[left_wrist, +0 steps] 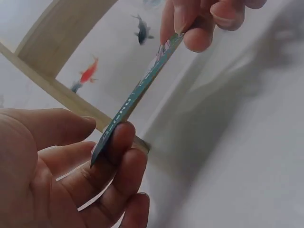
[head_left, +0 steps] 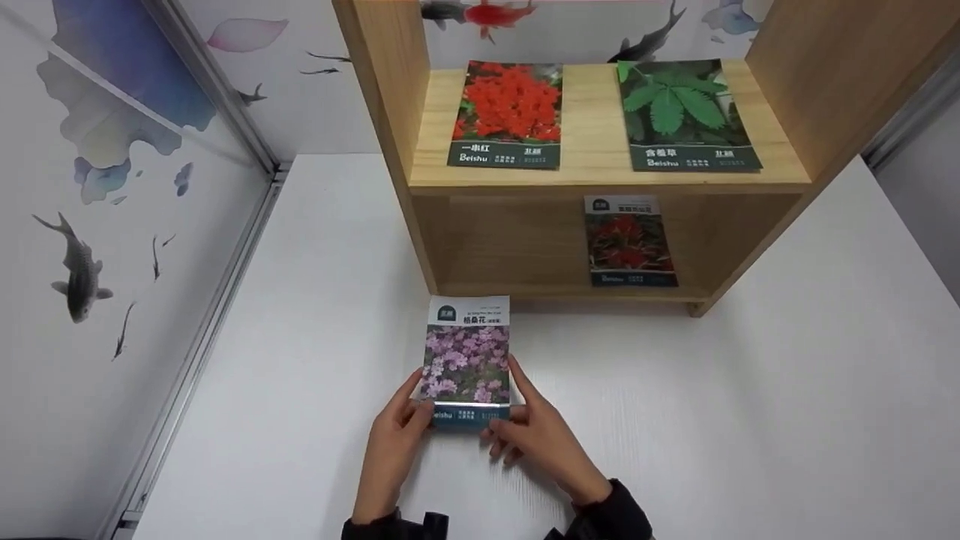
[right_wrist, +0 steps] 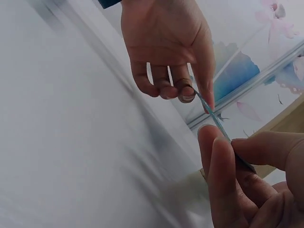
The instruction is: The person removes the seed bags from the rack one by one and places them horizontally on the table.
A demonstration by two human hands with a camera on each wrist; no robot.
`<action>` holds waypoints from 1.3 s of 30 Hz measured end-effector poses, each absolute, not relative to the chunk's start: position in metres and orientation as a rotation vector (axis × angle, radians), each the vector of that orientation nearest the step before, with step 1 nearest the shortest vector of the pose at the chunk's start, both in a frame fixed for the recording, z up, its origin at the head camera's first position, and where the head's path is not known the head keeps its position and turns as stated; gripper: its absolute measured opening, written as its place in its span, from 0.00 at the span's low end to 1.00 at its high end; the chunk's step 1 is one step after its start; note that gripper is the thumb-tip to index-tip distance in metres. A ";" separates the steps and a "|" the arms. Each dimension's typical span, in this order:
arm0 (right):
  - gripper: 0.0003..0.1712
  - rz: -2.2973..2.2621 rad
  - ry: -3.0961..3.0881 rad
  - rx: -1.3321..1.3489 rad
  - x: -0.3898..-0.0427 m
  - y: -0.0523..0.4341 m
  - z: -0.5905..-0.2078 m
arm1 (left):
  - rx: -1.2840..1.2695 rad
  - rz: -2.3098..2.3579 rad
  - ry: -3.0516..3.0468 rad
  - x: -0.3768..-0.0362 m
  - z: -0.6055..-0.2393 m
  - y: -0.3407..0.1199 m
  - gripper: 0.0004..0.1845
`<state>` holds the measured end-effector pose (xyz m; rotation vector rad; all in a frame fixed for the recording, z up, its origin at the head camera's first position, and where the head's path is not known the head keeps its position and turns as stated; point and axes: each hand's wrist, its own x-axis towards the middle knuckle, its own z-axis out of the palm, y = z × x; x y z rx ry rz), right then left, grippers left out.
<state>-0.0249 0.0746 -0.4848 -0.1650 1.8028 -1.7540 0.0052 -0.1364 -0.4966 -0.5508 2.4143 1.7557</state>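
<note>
A seed packet [head_left: 465, 352] with pink-purple flowers is held up in front of the wooden shelf, its picture side facing the head camera. My left hand [head_left: 394, 439] pinches its lower left corner, thumb on the front and fingers behind. At the lower right corner, my right hand [head_left: 544, 435] grips it the same way, with the index finger stretched along the side edge. In the left wrist view the packet [left_wrist: 142, 90] appears nearly edge-on, slanting between both hands. The right wrist view likewise catches only its thin edge [right_wrist: 217, 122].
A two-level wooden shelf [head_left: 607, 184] stands on the white table [head_left: 300, 360]. Its upper board carries a red-flower packet [head_left: 510, 105] and a green-leaf packet [head_left: 675, 109]. Below, another red-flower packet [head_left: 628, 244] leans inside at the right. A fish-patterned wall panel [head_left: 75, 247] borders the left.
</note>
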 end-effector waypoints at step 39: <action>0.52 -1.311 2.238 -0.352 -0.033 0.044 -0.507 | -0.729 1.152 2.861 -0.004 -0.507 -0.137 0.25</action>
